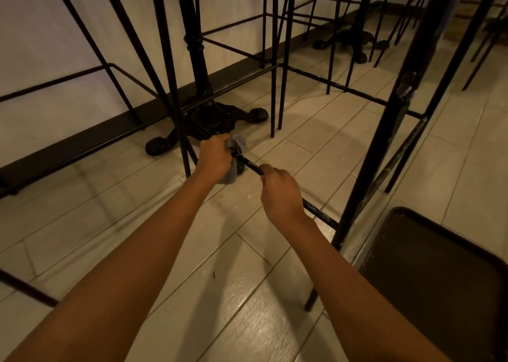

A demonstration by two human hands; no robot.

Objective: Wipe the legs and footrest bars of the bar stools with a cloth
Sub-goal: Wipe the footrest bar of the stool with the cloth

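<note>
Low above the tiled floor (247, 293), a black footrest bar (248, 165) of a bar stool is being gripped by both hands. A grey cloth (238, 144) is being clenched around the bar's far end by the left hand (214, 156), just beside a thin stool leg (178, 114). The bar's nearer stretch is being grasped by the curled fingers of the right hand (280, 193). An ornate black table base (209, 119) is being partly hidden behind the cloth, and a dark seat (439, 273) is showing at the lower right.
</note>
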